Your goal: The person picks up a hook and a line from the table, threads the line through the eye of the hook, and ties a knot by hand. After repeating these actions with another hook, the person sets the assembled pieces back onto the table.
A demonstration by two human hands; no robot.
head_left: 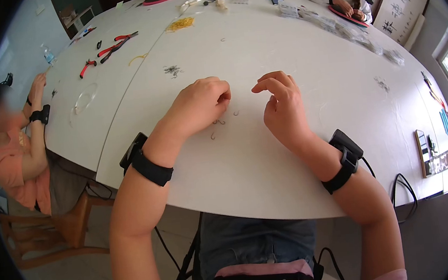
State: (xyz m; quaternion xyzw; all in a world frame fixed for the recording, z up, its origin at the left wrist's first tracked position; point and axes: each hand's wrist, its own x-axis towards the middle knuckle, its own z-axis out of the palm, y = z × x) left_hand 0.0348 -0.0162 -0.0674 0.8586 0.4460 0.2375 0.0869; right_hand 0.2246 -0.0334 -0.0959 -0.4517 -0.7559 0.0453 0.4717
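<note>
My left hand (202, 105) hovers low over the white table with its fingers curled in. Thumb and fingertips are pressed together, and whatever they pinch is hidden or too small to name. Just below it lie a few small fish hooks (213, 136), and another hook (236, 113) rests between my two hands. To the right, my right hand (284, 107) is raised with bent fingers, the index finger apart from the thumb. I see nothing in it. Beyond my left hand is a loose pile of dark hooks (172, 71).
Red-handled pliers (118, 46), a coil of clear line (86, 97) and yellow strips (180, 24) lie farther left. Plastic packets (340, 29) line the far right. A phone (424, 153) sits near the right edge. Other people sit at the left and far sides.
</note>
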